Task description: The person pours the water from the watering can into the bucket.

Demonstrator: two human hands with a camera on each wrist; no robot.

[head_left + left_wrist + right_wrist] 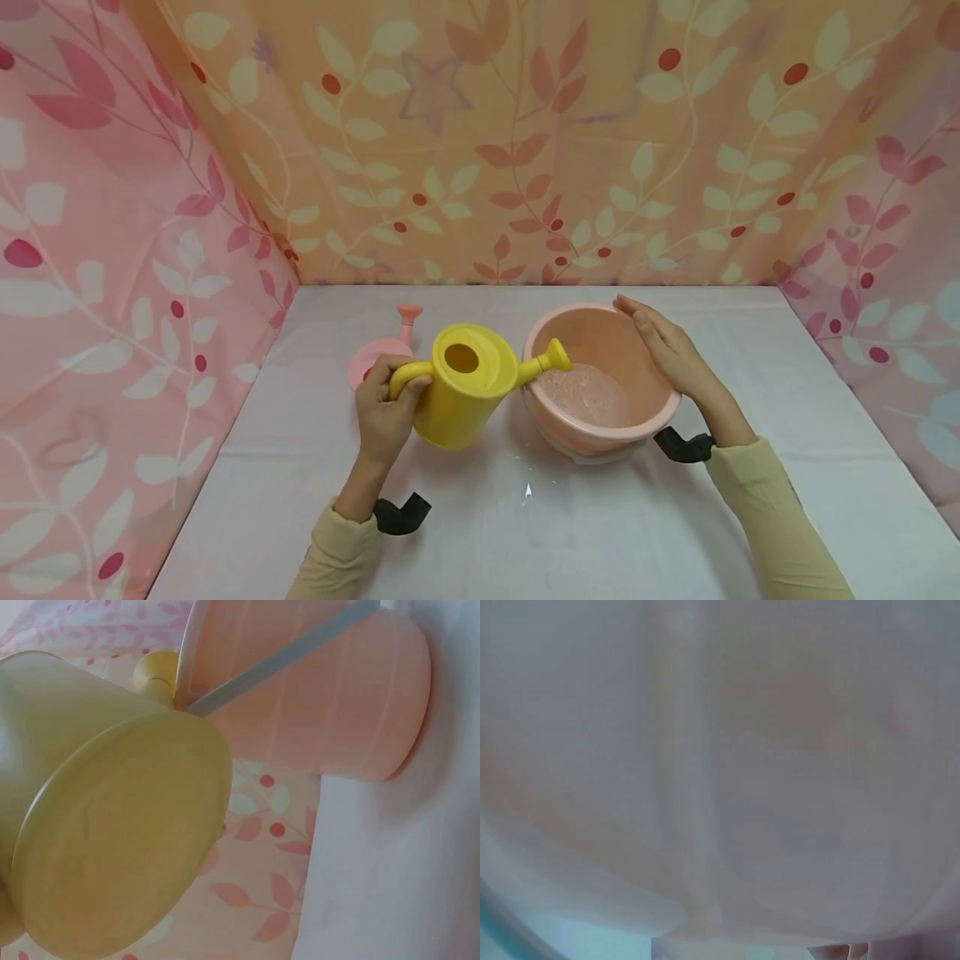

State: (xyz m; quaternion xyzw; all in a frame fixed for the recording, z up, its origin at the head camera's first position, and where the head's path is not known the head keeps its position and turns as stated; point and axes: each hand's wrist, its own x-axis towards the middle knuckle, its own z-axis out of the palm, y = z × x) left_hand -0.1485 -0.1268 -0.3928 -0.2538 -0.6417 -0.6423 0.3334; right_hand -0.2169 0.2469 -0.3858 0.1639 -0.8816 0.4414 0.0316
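Note:
My left hand (384, 417) grips the curved handle of a yellow watering can (457, 408). The can leans to the right, and its sprinkler head reaches over the rim of a pink bucket (600, 433). Clear, rippled water (588, 396) lies inside the bucket. On the bucket's right rim rests my right hand (671, 354), its fingers extended along the edge. In the left wrist view the underside of the watering can (124, 836) fills the left, with the bucket (337, 690) and its pale handle beyond. The right wrist view is a blurred, pale close-up.
Behind my left hand is a pink watering can (378, 354), partly hidden. Small water spots (528, 492) shine on the white tabletop (570, 542) in front of the bucket. Patterned cloth (525, 167) closes off the back and both sides.

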